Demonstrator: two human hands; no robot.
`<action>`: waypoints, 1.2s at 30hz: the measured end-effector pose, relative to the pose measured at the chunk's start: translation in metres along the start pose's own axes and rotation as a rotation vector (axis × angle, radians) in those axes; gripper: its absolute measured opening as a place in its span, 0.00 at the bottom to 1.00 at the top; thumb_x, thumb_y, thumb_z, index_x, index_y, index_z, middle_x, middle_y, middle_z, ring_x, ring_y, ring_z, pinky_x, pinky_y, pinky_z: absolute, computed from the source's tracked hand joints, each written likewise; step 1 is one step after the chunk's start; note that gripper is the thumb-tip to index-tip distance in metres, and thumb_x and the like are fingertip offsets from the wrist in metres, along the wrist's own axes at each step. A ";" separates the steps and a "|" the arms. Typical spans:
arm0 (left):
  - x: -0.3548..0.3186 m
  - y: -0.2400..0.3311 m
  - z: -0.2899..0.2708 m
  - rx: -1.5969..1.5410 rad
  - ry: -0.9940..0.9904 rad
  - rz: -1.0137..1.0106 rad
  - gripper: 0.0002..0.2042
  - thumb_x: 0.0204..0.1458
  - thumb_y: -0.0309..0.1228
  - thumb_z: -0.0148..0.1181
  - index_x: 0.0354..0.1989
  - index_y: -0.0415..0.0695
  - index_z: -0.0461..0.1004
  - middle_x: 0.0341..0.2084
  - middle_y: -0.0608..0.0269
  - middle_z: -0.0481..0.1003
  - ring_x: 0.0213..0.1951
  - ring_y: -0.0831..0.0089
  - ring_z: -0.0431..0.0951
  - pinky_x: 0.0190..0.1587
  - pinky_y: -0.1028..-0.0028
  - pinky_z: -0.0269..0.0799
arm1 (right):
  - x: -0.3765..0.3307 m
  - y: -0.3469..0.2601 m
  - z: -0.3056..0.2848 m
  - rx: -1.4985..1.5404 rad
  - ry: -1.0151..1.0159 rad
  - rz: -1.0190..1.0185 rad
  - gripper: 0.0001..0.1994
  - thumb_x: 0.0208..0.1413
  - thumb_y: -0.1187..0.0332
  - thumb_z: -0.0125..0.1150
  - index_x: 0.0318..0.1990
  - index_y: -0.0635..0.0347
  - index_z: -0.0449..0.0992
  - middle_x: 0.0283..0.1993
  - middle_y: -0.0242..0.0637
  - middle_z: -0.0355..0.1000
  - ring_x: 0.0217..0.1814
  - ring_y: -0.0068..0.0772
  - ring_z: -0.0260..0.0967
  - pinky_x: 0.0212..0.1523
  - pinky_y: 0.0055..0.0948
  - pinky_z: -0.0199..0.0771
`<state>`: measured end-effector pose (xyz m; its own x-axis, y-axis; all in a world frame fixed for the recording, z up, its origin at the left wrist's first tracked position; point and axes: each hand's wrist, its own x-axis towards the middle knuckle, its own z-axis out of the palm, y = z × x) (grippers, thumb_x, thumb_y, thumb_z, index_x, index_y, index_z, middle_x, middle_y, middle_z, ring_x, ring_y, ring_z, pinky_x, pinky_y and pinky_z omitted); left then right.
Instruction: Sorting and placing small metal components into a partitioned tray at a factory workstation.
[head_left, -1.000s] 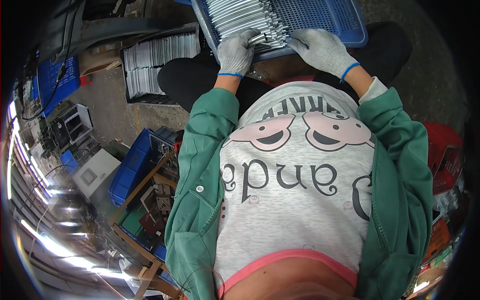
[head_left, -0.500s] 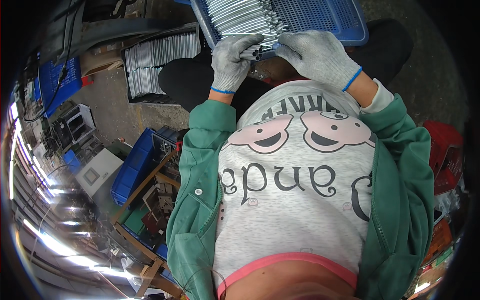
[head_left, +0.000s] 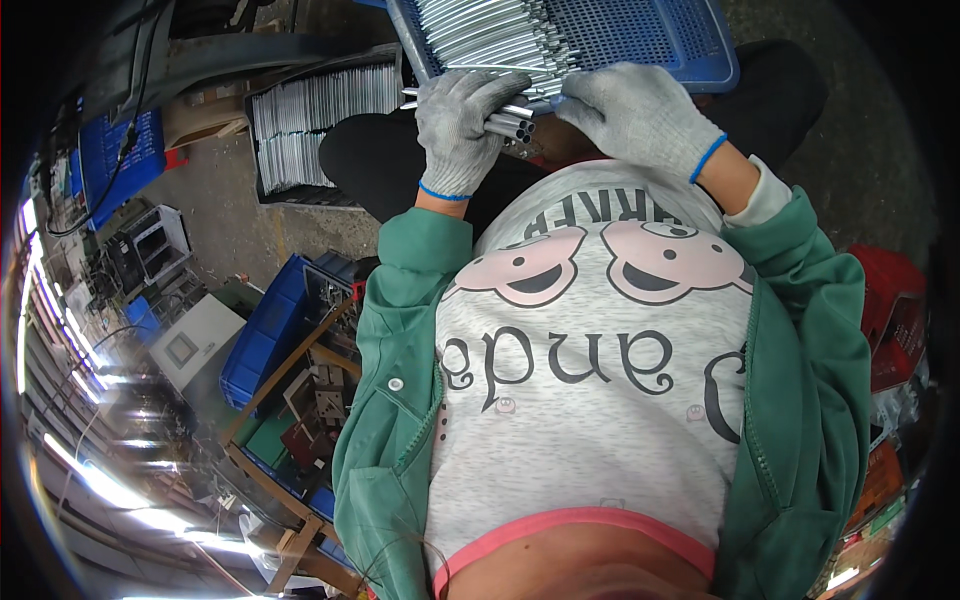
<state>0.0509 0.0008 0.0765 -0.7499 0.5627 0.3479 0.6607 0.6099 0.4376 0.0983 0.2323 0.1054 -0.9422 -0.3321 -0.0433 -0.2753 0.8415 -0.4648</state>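
Observation:
My left hand (head_left: 460, 130), in a grey knit glove, is wrapped round a small bunch of metal tubes (head_left: 512, 127). Their hollow ends stick out beside the thumb, and some ends show on the hand's other side. Close to its right, my gloved right hand (head_left: 645, 120) has thumb and fingers drawn together at the near edge of a blue plastic basket (head_left: 708, 45). Whatever lies between those fingertips is hidden. Many slim, shiny metal tubes (head_left: 485, 35) lie side by side in the basket, just beyond both hands.
A dark crate (head_left: 262, 185) packed with similar metal tubes stands on the floor to the left, beside my knee. Farther left are a blue bin (head_left: 265, 335), a wooden frame (head_left: 265, 400) and a pale box-shaped machine (head_left: 200, 340). Red containers (head_left: 895, 310) stand at the right.
My left hand has shifted slightly down and left and turned, so the tube ends stick out farther and lower. The right hand has barely moved.

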 end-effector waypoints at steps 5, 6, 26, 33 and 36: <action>0.003 0.001 -0.003 0.058 0.017 0.082 0.16 0.43 0.35 0.69 0.44 0.56 0.87 0.36 0.71 0.83 0.37 0.70 0.78 0.50 0.69 0.69 | 0.007 0.001 -0.013 0.034 0.046 0.049 0.14 0.66 0.58 0.56 0.35 0.55 0.84 0.31 0.38 0.82 0.26 0.37 0.79 0.31 0.29 0.82; 0.003 -0.001 -0.002 0.044 0.028 0.085 0.16 0.43 0.35 0.69 0.44 0.56 0.87 0.36 0.71 0.83 0.37 0.70 0.78 0.50 0.69 0.69 | 0.006 0.002 -0.009 0.044 0.032 0.048 0.13 0.65 0.59 0.57 0.36 0.55 0.84 0.30 0.38 0.81 0.25 0.37 0.78 0.30 0.31 0.81; -0.002 -0.006 0.010 -0.012 0.081 0.014 0.14 0.44 0.35 0.68 0.41 0.54 0.86 0.32 0.69 0.82 0.36 0.69 0.78 0.47 0.69 0.69 | 0.013 0.002 -0.007 0.221 -0.100 0.080 0.13 0.65 0.60 0.58 0.43 0.57 0.84 0.34 0.40 0.82 0.29 0.42 0.77 0.36 0.36 0.79; -0.001 -0.034 0.044 0.169 -0.091 -0.113 0.16 0.43 0.32 0.68 0.43 0.55 0.86 0.36 0.70 0.83 0.38 0.67 0.79 0.49 0.67 0.71 | 0.013 0.025 0.017 0.136 -0.022 0.244 0.15 0.65 0.56 0.56 0.46 0.55 0.84 0.37 0.39 0.83 0.33 0.44 0.79 0.40 0.39 0.79; -0.003 -0.043 0.058 0.250 -0.119 -0.137 0.16 0.43 0.31 0.67 0.44 0.55 0.85 0.37 0.70 0.83 0.39 0.66 0.79 0.50 0.67 0.71 | 0.009 0.030 0.027 0.112 -0.019 0.268 0.16 0.65 0.56 0.56 0.46 0.55 0.83 0.37 0.39 0.83 0.34 0.44 0.79 0.40 0.39 0.79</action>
<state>0.0271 0.0051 0.0087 -0.8328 0.5183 0.1941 0.5530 0.7945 0.2510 0.0872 0.2430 0.0670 -0.9746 -0.1129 -0.1935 0.0067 0.8486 -0.5290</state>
